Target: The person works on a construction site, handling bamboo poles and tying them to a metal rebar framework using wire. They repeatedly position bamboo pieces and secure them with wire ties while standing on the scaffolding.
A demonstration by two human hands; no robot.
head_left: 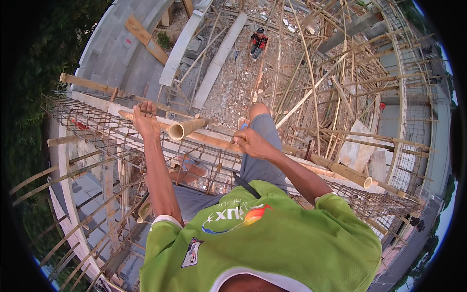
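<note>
My left hand [146,120] is stretched out over a long wooden board [209,139], its fingers straight; whether it touches the board I cannot tell. Between my hands, the cut hollow end of a thick bamboo pole [187,129] points toward me. My right hand [254,143] is closed beside my bent knee, above the board; what its fingers hold, if anything, is hidden. Beneath and around my arms runs a rusty steel rebar cage [109,125]. One sandalled foot [194,169] stands among the bars, the other beyond the board.
Far below, a person in red and black [258,44] is on rubble-strewn ground. Another bamboo pole [340,171] sticks out at right. Long grey planks [219,61], leaning poles and a block wall [109,48] lie beyond. Bare rebar ends [39,180] jut out at left.
</note>
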